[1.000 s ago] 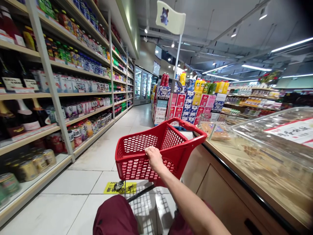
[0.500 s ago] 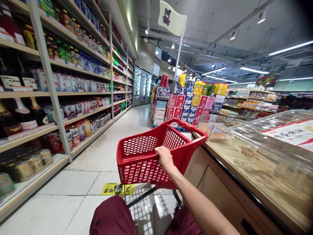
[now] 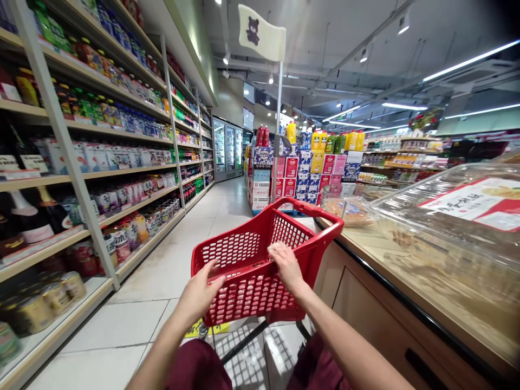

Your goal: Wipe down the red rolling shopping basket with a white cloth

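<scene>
A red plastic shopping cart (image 3: 249,295) with a perforated basket stands right in front of my legs, its side turned toward me. No goods show in the visible part of the basket. My right hand (image 3: 287,268) is closed over the near rim, with its fingers curled toward the inside. Farther left along the same rim is my left hand (image 3: 199,292), its thumb and fingers apart and nothing between them. Whether its fingertips touch the rim is unclear.
Shelves (image 3: 130,173) of bottles, cans and cartons line the left side. To the right, a wooden counter (image 3: 365,303) carries clear plastic covers (image 3: 406,216). Stacked drink boxes (image 3: 290,176) and a pole with a bear flag (image 3: 262,32) stand ahead. A yellow floor sign (image 3: 219,328) lies under the cart.
My left hand has come into view and reached the cart's near rim. My right hand stays on the rim, its fingers slightly shifted. The view has turned a little to the right.
</scene>
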`<state>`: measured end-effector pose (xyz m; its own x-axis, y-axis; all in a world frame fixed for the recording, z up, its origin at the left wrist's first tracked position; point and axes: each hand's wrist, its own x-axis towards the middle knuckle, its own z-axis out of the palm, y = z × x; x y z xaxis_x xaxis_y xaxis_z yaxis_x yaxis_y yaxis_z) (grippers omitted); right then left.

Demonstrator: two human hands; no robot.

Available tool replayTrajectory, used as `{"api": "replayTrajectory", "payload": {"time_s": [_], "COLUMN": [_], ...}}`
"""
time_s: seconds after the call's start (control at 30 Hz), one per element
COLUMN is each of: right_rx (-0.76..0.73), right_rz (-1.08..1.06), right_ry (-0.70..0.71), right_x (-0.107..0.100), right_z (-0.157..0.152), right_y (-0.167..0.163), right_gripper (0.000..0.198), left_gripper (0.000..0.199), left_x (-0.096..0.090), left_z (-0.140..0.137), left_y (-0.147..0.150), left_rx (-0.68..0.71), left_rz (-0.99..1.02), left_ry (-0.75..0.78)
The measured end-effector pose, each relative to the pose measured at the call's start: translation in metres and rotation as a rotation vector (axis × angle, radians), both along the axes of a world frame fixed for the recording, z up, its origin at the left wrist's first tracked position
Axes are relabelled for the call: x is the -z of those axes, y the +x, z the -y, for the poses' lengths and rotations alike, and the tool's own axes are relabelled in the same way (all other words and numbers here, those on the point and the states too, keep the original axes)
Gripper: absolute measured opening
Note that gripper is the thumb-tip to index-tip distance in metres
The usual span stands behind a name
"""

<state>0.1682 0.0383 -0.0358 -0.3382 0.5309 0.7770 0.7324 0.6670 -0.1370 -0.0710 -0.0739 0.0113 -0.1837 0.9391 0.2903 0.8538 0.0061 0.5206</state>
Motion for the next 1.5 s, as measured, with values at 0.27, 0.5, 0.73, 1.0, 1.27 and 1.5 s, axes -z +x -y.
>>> {"api": "replayTrajectory", "payload": {"time_s": [0.27, 0.5, 0.73, 1.0, 1.27, 1.5], "right_rx": [-0.151, 0.11, -0.046, -0.159, -0.068, -0.299], "right_rz": [-0.013, -0.181, -0.073, -0.144, -0.216, -0.096], "right_ry": [0.024, 0.004, 0.011, 0.043, 0.084, 0.134], "right_x": [0.027, 0.019, 0.028, 0.035, 0.016, 0.049], "right_z": [0.007, -0.011, -0.007, 0.006, -0.01, 0.028], "right_y": [-0.021, 0.024, 0.01, -0.03, 0.011, -0.065], "right_gripper": [0.038, 0.043, 0.039, 0.04, 0.043, 0.031], "left_gripper": [0.044, 0.041, 0.039, 0.04, 0.038, 0.039], "left_x": [0.057, 0.033, 0.028, 0.031, 0.04, 0.037], "left_z": [-0.012, -0.012, -0.015, -0.015, -0.011, -0.012], "left_y": [0.016, 0.022, 0.018, 0.015, 0.018, 0.035], "left_rx": [-0.014, 0.017, -0.003, -0.043, -0.13, -0.127], "left_rz": [-0.448, -0.382, -0.436, -0.433, -0.456, -0.439], "left_ry": [0.005, -0.033, -0.078, -0.06, 0.007, -0.064]}}
